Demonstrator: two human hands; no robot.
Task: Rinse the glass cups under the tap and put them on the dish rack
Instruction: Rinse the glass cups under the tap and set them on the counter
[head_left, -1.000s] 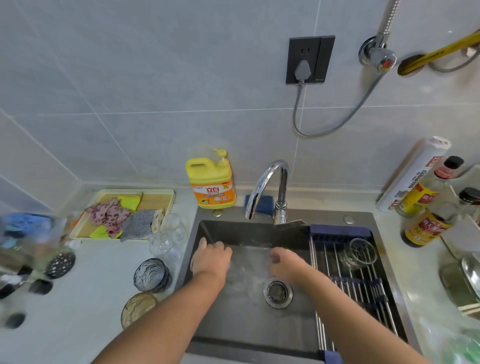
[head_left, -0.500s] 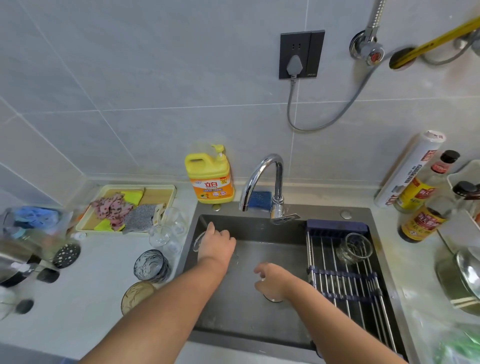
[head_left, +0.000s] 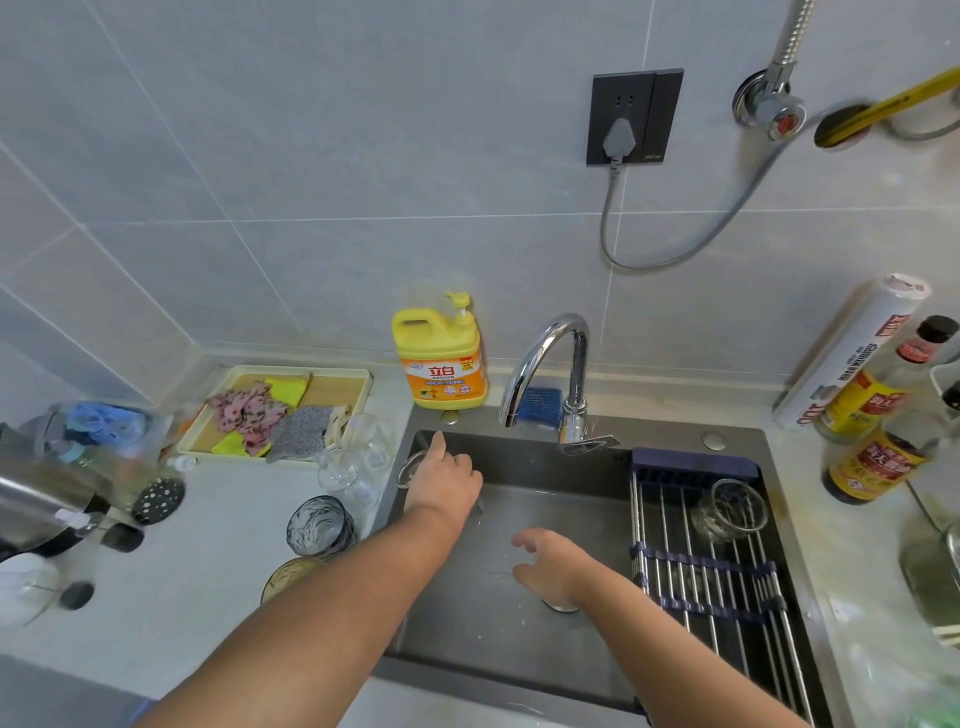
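Clear glass cup (head_left: 730, 508), ribbed steel dish rack (head_left: 696, 566)

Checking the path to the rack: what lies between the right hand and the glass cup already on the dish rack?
In the head view, only the dish rack's bare metal bars lie between the right hand and the glass cup; nothing else stands there.

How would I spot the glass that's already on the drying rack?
Find the dark sink under the chrome tap. A metal-bar dish rack spans its right side, and one clear glass sits near its far end. It is the only glass on the rack.
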